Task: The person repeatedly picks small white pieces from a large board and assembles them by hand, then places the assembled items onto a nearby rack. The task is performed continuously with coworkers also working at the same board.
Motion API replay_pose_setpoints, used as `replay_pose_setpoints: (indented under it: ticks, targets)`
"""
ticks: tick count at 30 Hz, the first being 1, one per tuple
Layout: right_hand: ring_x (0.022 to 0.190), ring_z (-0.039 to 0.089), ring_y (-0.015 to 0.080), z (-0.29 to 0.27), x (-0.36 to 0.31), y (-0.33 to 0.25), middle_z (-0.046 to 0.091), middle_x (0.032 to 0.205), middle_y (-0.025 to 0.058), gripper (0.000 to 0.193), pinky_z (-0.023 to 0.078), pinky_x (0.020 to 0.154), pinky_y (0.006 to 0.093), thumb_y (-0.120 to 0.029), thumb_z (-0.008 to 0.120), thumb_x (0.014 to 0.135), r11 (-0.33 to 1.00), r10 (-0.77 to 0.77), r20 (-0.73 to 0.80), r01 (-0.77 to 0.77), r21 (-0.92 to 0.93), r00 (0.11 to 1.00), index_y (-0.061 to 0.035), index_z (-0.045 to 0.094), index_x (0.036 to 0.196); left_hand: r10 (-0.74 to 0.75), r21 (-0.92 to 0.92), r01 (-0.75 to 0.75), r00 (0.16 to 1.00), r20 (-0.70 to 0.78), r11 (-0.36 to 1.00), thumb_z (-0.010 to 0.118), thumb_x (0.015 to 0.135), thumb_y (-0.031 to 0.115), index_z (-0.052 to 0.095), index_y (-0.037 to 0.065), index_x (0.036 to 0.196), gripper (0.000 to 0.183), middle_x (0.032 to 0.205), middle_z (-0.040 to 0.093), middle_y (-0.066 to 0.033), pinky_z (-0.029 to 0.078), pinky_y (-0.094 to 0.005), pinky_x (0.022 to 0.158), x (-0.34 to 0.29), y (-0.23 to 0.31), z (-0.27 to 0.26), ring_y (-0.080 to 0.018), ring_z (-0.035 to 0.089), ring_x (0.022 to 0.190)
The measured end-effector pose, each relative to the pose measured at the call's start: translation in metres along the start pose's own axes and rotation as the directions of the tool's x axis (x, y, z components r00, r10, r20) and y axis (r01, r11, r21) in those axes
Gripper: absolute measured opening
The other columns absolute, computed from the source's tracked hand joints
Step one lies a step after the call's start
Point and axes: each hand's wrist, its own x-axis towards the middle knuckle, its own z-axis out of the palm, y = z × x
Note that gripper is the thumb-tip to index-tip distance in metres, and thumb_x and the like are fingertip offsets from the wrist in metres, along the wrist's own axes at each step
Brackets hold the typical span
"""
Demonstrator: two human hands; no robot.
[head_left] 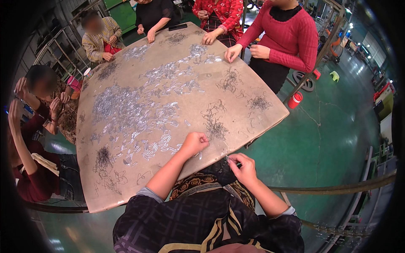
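Note:
My left hand (195, 144) is closed, its fingers curled just above the near part of the table, beside a tangle of thin dark bent wires (216, 129). Whatever it may hold is hidden. Just off the near table edge, my right hand (244, 167) pinches a tiny pale, shiny piece (228, 157) between thumb and forefinger; its exact kind is too small to tell. Left of my hands, many short silvery strips (154, 143) lie scattered across the brown tabletop (198, 95). One loose strip (200, 155) rests close below my left hand.
Several people work around the table; one in a red sweater (291, 38) stands at the far right. More wire heaps (103, 158) lie near the table edges. A dark phone (177, 27) is at the far edge. A red container (295, 100) stands on the green floor (312, 139).

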Motion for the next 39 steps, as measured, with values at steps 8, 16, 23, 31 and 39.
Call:
replay_pose_setpoints:
  ticks: [8,16,23,31,39]
  targets:
    - [0.066,0.064,0.0181,0.003,-0.002,0.0,0.065,0.076,0.0102,0.011,0.05,0.059,0.0284,0.001,0.069,0.079,1.0,-0.006,0.024,0.006,0.0,1.0,0.0013,0.067,0.09,0.063,0.106,-0.054,0.995,-0.082,0.993,0.072,0.077,0.008,0.069,0.0,0.081,0.008,0.07,0.067,-0.0088,0.051,-0.0289,0.062,-0.007,0.021,-0.001,-0.0126,0.063,0.064]
    - [0.066,0.064,0.0185,0.003,-0.003,-0.001,0.065,0.076,0.0107,0.011,0.05,0.06,0.0284,0.001,0.069,0.079,1.0,0.027,0.014,-0.027,0.003,1.0,0.0011,0.067,0.09,0.069,-0.524,0.005,0.99,0.121,0.852,0.073,0.08,-0.001,0.065,0.0,0.087,0.01,0.081,0.068,-0.0033,0.052,-0.0224,0.064,-0.013,0.017,-0.001,-0.0091,0.065,0.072]
    - [0.068,0.066,0.0189,0.004,-0.005,-0.004,0.067,0.079,0.0111,0.011,0.05,0.061,0.0284,0.001,0.069,0.08,0.999,0.04,0.035,-0.04,-0.001,0.999,0.001,0.067,0.09,0.178,-0.661,0.039,0.95,0.258,0.75,0.074,0.08,-0.003,0.066,0.0,0.084,0.01,0.082,0.069,-0.0042,0.053,-0.0225,0.068,-0.054,0.049,0.007,-0.0073,0.064,0.076]
    - [0.069,0.067,0.0237,0.006,-0.006,-0.004,0.068,0.081,0.0122,0.01,0.052,0.06,0.0309,0.0,0.07,0.08,0.999,-0.008,0.04,0.01,-0.043,0.999,0.0,0.068,0.09,0.122,-0.683,0.045,0.973,0.195,0.729,0.073,0.082,0.0,0.065,0.0,0.082,0.008,0.082,0.07,-0.0043,0.052,-0.0198,0.065,-0.064,0.043,0.021,-0.006,0.064,0.073]
    - [0.068,0.067,0.0263,0.006,-0.006,-0.002,0.067,0.079,0.0117,0.011,0.052,0.061,0.0333,0.0,0.071,0.077,0.989,-0.099,0.057,0.104,-0.107,0.994,-0.0012,0.068,0.088,0.136,-0.718,-0.045,0.988,0.07,0.695,0.07,0.085,-0.002,0.062,0.003,0.087,0.009,0.091,0.069,-0.0051,0.049,-0.0203,0.068,-0.072,0.043,0.032,-0.0061,0.061,0.077]
